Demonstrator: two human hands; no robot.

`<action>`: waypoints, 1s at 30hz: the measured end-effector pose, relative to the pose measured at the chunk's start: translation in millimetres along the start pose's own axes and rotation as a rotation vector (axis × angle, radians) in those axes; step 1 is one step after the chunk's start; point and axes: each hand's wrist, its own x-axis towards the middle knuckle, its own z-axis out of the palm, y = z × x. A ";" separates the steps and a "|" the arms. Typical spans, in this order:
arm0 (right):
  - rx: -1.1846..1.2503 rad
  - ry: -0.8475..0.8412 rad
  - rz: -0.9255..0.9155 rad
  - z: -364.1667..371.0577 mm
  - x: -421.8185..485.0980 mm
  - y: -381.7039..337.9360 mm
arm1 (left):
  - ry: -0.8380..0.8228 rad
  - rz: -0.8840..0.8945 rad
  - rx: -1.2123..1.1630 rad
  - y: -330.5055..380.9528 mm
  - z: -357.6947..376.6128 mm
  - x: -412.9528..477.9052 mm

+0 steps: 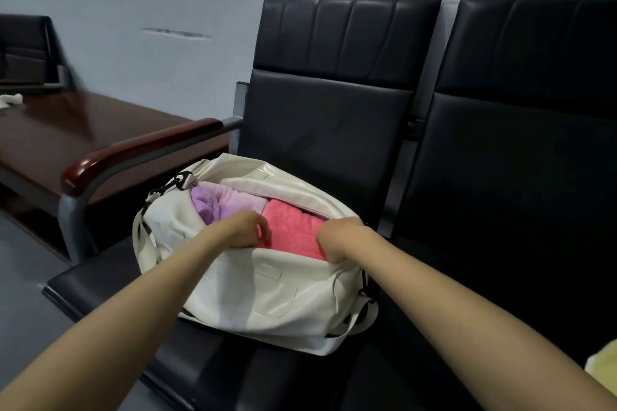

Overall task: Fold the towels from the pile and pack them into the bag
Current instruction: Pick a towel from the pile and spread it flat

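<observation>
Black padded seat (207, 367) bears glossy bag (267, 294) holding fluffy pink towel (293, 230).

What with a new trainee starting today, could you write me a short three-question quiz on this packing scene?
1. True or false: the bag sits on the floor.
2. Which towel lies at the bag's left end? A green; B purple towel; C grey.
3. Fill in: the left hand and right hand both reach into the bag at the ___ towel.
Key: 1 false, it sits on the black seat; 2 B; 3 pink towel.
</observation>
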 end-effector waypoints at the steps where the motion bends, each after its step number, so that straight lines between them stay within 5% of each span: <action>1: 0.021 0.015 -0.012 1.4 2.3 -0.8 | 0.047 -0.028 0.031 4.6 5.0 3.2; 7: 0.677 0.332 -0.101 28.5 -21.2 26.4 | 0.016 -0.094 0.073 17.0 -1.2 -3.2; 10: 0.913 0.535 -0.095 35.9 -61.3 44.3 | 0.165 -0.100 -0.063 31.0 -12.6 -19.3; 15: 0.997 0.611 0.095 73.0 -146.5 84.3 | 0.356 0.144 -0.338 107.6 4.6 -62.1; 21: 1.068 0.631 0.420 152.7 -267.3 120.1 | 0.178 0.389 -0.503 234.4 68.5 -105.9; 30: 1.019 0.584 0.791 276.0 -376.8 144.5 | -0.134 0.587 -0.386 370.2 186.1 -150.3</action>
